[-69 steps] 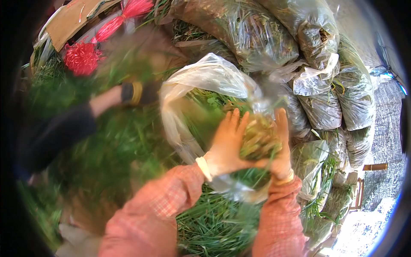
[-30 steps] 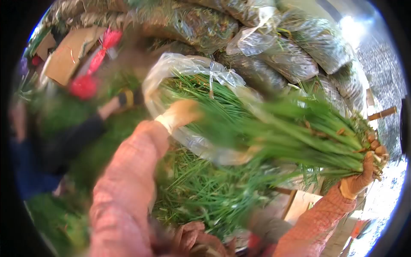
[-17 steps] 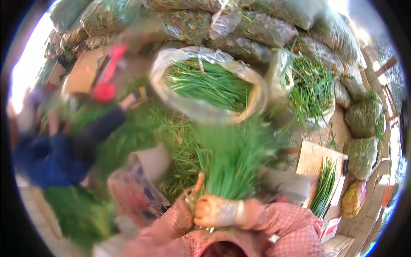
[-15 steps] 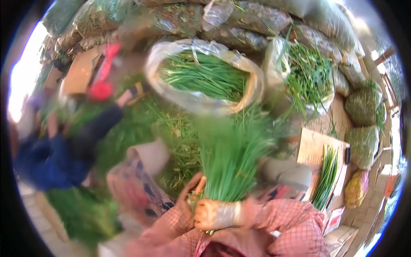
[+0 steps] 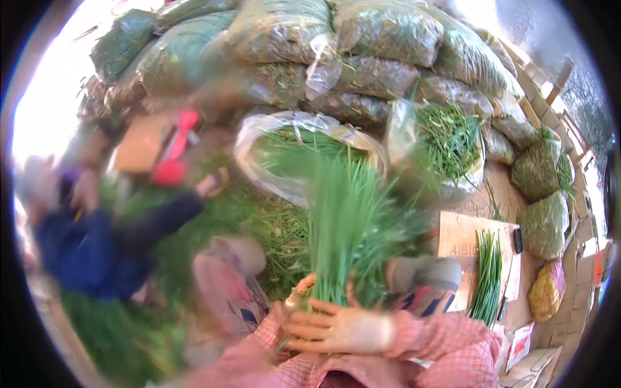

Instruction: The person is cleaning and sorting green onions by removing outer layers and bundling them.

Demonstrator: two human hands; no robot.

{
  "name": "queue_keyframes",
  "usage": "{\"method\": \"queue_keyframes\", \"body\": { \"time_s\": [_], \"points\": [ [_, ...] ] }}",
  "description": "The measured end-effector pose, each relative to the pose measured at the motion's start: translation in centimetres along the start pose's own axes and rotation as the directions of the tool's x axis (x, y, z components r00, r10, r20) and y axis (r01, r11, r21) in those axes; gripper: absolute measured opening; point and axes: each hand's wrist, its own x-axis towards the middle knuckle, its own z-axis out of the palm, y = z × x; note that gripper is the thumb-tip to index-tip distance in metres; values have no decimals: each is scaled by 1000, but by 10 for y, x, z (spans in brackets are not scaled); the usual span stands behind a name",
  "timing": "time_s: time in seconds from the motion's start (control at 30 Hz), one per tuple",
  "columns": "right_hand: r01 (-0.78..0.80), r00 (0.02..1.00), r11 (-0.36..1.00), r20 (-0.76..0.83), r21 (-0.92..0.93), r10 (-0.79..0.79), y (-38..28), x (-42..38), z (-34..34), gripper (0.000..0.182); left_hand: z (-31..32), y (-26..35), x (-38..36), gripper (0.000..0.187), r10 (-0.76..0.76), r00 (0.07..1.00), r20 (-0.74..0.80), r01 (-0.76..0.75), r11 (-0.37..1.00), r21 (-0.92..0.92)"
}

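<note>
A large upright bunch of long green stems [image 5: 336, 226] fans out in front of my body, its upper part blurred. My left hand [image 5: 299, 295] is wrapped round the lower stems from the left, partly hidden behind my right hand. Across the base of the bunch lies my right hand [image 5: 339, 328], palm toward it, fingers spread and pointing left. A smaller bundle of green stems [image 5: 486, 278] rests on a cardboard sheet [image 5: 453, 234] to the right, beside a dark-handled knife [image 5: 502, 309].
Beyond the bunch stand an open plastic bag [image 5: 275, 184] of stems and a bag of loose greens [image 5: 449, 145]. Filled sacks [image 5: 388, 32] are stacked behind. At the left a person in blue [image 5: 97, 252] reaches over greens on the floor.
My right hand has gone from closed round the stem base to spread fingers. The view has tilted up, so the bags and sacks appear lower.
</note>
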Motion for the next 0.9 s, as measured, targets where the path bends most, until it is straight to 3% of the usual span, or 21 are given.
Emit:
{"method": "queue_keyframes", "body": {
  "time_s": [0.03,0.1,0.13,0.17,0.23,0.27,0.3,0.33,0.37,0.4,0.43,0.5,0.6,0.7,0.77,0.8,0.9],
  "points": [
    [-101,994,995,37,-3,101,-1,2,-31,48,8,-4,-13,51,184,980,-80,-187,982,-32],
    [-416,895,855,-30,309,446,15,4,-90,64,36,-12,-35,37,514,823,-242,-542,838,-61],
    [-511,710,681,-189,524,678,29,-27,-67,65,68,-3,-43,38,506,846,-169,-521,852,-58],
    [-494,434,469,-260,732,863,50,-48,-41,67,94,8,-48,39,488,867,-95,-494,868,-50],
    [-263,345,130,-32,956,938,91,-69,-17,70,80,29,-39,40,594,800,-83,-524,761,382],
    [-185,325,112,-47,976,944,91,-49,-19,71,85,38,-35,41,639,767,-61,-497,650,575],
    [-100,300,94,-60,991,952,89,-25,-21,72,94,40,-30,47,673,739,-43,-503,592,630],
    [-115,439,313,-235,943,867,112,-22,-7,73,108,38,-25,53,741,671,28,-498,423,757],
    [12,422,131,-124,991,898,112,-7,-15,70,122,34,-20,59,785,608,116,-469,238,851],
    [108,376,111,-144,988,915,111,5,-22,68,133,30,-14,80,830,527,183,-526,149,837],
    [204,332,96,-161,974,929,112,14,-30,67,134,30,-11,82,833,509,216,-443,38,896],
    [133,317,187,-220,973,923,114,21,-51,68,129,29,-4,86,833,468,294,-260,-189,947],
    [28,321,236,-233,971,918,115,21,-71,70,137,25,7,94,850,476,224,-25,-241,970],
    [46,292,266,-268,963,918,116,17,-74,58,146,15,10,94,870,465,163,139,-253,957],
    [104,289,262,-282,959,915,118,11,-66,48,147,9,12,95,880,449,155,189,-262,946],
    [113,275,260,-281,959,919,118,10,-64,37,142,9,14,96,863,466,196,170,-304,937],
    [47,318,191,-196,980,927,114,0,-63,33,139,3,10,102,786,502,359,135,-482,866]
  ]
}}
